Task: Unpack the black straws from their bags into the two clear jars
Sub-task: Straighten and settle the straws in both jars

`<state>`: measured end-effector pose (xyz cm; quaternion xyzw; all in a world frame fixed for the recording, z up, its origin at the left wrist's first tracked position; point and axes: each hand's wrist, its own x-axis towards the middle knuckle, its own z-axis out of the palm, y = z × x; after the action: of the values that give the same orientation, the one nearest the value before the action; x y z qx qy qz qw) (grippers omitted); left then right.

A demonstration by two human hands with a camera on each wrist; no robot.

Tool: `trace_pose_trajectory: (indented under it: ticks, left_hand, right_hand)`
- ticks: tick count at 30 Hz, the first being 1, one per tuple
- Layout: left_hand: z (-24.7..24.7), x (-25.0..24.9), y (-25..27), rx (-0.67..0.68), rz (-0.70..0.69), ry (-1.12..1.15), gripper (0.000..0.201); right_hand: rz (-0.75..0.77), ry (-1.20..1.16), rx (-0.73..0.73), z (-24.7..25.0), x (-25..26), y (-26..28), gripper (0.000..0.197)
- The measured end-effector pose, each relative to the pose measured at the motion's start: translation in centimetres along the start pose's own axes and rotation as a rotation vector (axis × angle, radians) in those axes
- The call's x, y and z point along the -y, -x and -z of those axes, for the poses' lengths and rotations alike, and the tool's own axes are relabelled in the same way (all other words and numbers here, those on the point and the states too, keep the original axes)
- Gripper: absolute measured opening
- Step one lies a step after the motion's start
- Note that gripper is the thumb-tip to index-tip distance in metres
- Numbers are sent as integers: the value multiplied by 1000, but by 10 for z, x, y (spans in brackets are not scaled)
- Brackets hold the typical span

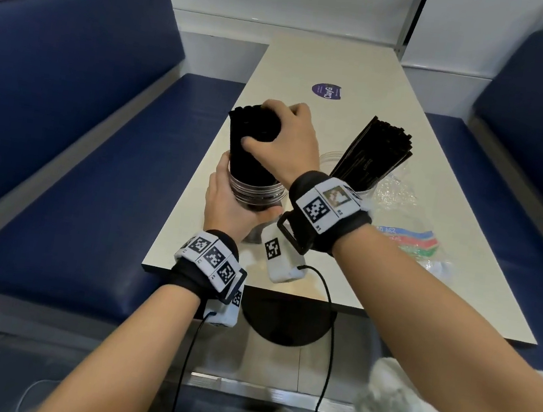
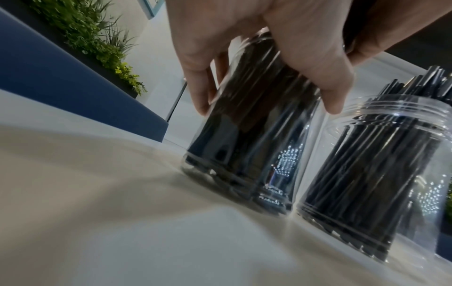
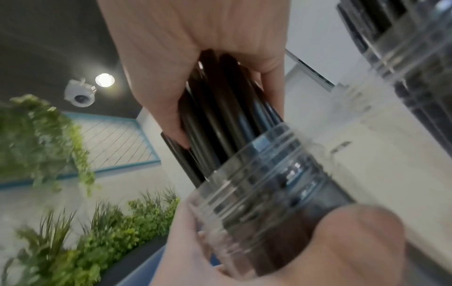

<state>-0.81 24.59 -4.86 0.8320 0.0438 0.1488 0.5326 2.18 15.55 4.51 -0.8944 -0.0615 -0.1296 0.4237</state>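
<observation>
Left hand: the left hand (image 1: pixel 228 205) is curled round the neck and shoulder of the near clear jar (image 1: pixel 258 192), thumb on one side and fingers on the other, holding it steady on the bench (image 1: pixel 337 65).
Right hand: the right hand (image 1: pixel 284 140) sits directly above the left, fingers and thumb wrapped over the top of the thick straw bundle (image 1: pixel 254 144), gripping it close to its upper ends.
Thick straw bundle: upright, lower part inside the near jar, upper part standing well clear of the rim; a tight, packed column.
Second jar: the second clear jar (image 2: pixel 381 166) stands just beside the near jar, on the right hand's side, with thin black straws (image 1: pixel 377 150) leaning out of it.
Emptied bags: crumpled clear bags (image 1: pixel 408 234) lie on the bench beyond the right wrist.
Handling, straws: probably light, smooth and slippery against each other; single ones could slide out, so a full wrap round the whole bundle near the top looks right.
Handling, jar: thin clear plastic, likely light and easy to tip with tall straws in it; the ribbed neck gives the left hand a good hold.
Unclear: the wrist views are blurred, so whether the bundle has reached the jar's bottom is hard to tell.
</observation>
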Motion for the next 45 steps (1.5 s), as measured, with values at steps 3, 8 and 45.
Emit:
trace_pose_trajectory:
  ticks: [3,8,45]
  left_hand:
    - [0,1,1,7,-22,10,112]
    - [0,3,2,18,-11,14,115]
    - [3,-9,10,48,7,59,103]
  right_hand:
    - [-4,-194,-133,3,-2,0,34]
    - [-96,-345,-134,1,-3,7,50]
    - [-3,409,331,5,29,-35,41]
